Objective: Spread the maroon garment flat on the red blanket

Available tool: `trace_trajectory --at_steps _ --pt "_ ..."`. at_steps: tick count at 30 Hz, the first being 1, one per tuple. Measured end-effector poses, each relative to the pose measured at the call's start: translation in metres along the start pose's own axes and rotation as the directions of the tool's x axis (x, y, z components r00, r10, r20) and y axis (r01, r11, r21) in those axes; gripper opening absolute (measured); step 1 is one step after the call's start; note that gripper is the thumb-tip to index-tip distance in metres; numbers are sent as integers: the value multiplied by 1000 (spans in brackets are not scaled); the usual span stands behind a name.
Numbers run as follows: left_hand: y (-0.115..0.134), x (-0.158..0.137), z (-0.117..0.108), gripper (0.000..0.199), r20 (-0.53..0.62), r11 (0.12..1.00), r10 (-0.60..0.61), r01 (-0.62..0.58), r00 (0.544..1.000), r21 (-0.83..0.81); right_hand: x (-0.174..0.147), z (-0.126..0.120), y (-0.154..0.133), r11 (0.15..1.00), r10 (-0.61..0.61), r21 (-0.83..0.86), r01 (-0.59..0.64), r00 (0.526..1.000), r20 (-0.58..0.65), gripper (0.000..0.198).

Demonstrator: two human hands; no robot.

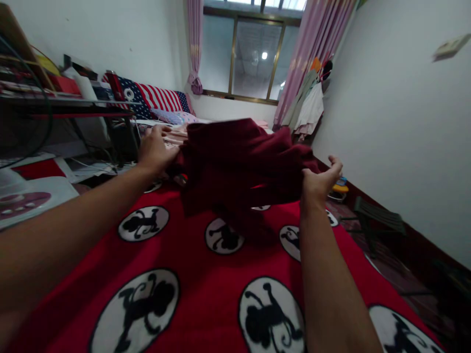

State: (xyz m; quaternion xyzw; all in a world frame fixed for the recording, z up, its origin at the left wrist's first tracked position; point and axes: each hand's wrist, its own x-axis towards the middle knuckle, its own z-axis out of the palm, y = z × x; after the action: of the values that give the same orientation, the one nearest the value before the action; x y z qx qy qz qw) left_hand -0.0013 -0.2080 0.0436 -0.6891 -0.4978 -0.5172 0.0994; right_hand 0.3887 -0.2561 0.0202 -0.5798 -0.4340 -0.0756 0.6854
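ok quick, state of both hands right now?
Left hand: closed, holding one side of the dark red garment.
Right hand: closed, holding the garment's other side.

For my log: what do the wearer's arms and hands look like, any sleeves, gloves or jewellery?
The left hand and right hand are ungloved. The left forearm and right forearm are bare, with no sleeve, watch or bracelet in view. Rings can't be ruled out.

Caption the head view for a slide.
Left hand and right hand hold a dark red cloth over a red, monkey-patterned blanket, a curtained window beyond.
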Motion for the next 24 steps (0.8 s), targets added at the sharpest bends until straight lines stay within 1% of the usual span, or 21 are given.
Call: trace_trajectory --at_steps 1,2,3,4,5,6,7,8,9,10,11,12,13,14,15,16,17,18,20,22,24 --pt "4 -5 4 40 -14 998 -11 12 1000 68 -2 2 2 996 3 -88 -8 998 -57 67" --pt "8 -15 10 41 13 994 2 -4 1000 113 -3 4 2 991 18 -130 -30 996 -89 67" --pt "13 -28 17 39 86 991 43 -54 995 123 -6 6 2 992 41 -117 -50 996 -80 64" --pt "18 -44 24 38 189 988 112 -130 976 87 -8 9 1 994 27 -108 -31 999 -36 58" --pt "22 -60 32 39 289 980 181 -197 940 29 -11 11 -1 996 2 -93 0 1000 23 51" --pt "27 -77 40 42 372 971 232 -239 899 -28 -14 14 -3 997 -15 -73 22 995 95 43" --pt "31 -94 48 47 441 961 273 -264 855 -83 -17 17 -5 998 -19 -49 29 984 180 35" --pt "35 -108 54 51 495 950 310 -279 812 -139 -21 19 -6 999 -12 -26 20 960 281 28" --pt "40 -121 59 55 536 937 348 -288 769 -196 -25 22 -6 1000 3 -9 0 918 396 24" --pt "44 -132 63 58 567 920 392 -297 725 -255 -29 24 -5 1000 20 -9 -18 853 521 22" --pt "48 -140 66 61 589 898 438 -306 679 -315 -34 26 -2 999 40 -32 -26 763 645 22" --pt "53 -146 68 65 604 877 479 -311 637 -367 -39 28 1 997 65 -75 -13 658 750 23" --pt "58 -151 70 69 613 860 507 -310 606 -405 -44 29 4 991 100 -134 21 552 828 26" --pt "62 -154 72 74 620 854 516 -300 591 -425 -49 31 7 976 146 -203 75 462 875 30" --pt "66 -156 74 79 628 858 508 -283 589 -429 -54 32 11 951 196 -273 145 402 895 34" --pt "69 -158 76 82 639 870 486 -262 597 -418 -59 33 13 915 239 -337 220 376 895 39" --pt "73 -159 78 82 647 886 456 -242 611 -395 -63 34 15 876 268 -388 288 377 887 42" --pt "75 -160 80 77 656 902 426 -233 623 -364 -66 35 16 839 285 -424 341 388 877 46" --pt "80 -158 83 61 676 920 392 -252 623 -302 -70 35 15 786 296 -469 403 421 857 49" --pt "84 -151 80 45 699 918 393 -303 597 -257 -72 34 13 762 291 -487 428 445 847 46" --pt "82 -141 67 32 749 910 385 -355 540 -212 -71 32 12 755 287 -491 434 454 843 38"
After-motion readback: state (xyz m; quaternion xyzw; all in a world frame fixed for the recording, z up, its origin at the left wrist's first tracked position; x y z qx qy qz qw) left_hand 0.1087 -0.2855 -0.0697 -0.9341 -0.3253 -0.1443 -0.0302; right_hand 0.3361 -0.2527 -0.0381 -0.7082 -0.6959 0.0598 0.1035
